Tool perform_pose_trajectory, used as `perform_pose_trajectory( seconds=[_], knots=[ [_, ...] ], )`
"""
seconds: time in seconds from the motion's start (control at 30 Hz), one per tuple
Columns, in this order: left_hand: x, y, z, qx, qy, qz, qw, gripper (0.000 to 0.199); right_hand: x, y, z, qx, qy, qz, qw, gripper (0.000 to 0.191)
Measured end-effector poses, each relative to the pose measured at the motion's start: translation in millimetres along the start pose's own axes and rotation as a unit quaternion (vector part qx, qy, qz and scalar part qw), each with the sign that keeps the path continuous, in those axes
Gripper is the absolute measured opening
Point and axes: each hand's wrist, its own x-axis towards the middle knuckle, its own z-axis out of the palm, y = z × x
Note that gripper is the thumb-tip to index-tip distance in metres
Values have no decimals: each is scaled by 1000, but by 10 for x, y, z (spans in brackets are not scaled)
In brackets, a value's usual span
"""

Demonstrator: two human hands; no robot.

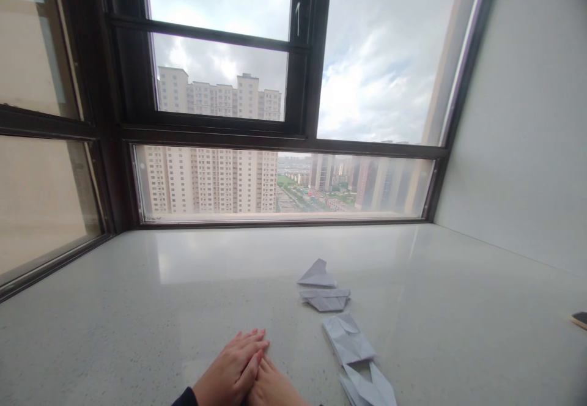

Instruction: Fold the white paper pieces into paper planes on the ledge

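Observation:
My left hand [233, 363] rests on top of my right hand [275, 386] at the bottom of the view, on the pale speckled sill [114, 332]. The left fingers are stretched out, with no object seen in them. Most of the right fingers are hidden beneath the left hand. Pieces of folded white paper lie in a line to the right of my hands: a pointed one [317, 273] farthest off, then a boat-like one [325, 299], a squarish one [348, 337] and a nearer one with two raised points [369, 386]. Neither hand touches the papers.
Dark window frames [220, 132] border the sill at the back and left, with tall buildings outside. A white wall [518, 118] rises on the right. A small dark object with a light edge [579, 320] shows at the right margin, partly out of view.

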Motion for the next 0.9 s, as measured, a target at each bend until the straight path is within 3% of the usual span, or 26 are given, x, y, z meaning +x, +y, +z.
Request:
perform_pose_trajectory(
  seconds=[0.37, 0.63, 0.9],
  knots=[
    [-1, 2, -6, 23, 4, 18, 1000, 31, 19, -2, -7, -26, 40, 2, 999, 36],
    [-13, 8, 3, 13, 11, 13, 1000, 31, 14, -20, 4, 3, -20, 7, 1000, 40],
    [-6, -10, 19, 4, 27, 19, 999, 31, 12, -25, 5, -2, -4, 9, 1000, 39]
  ],
)
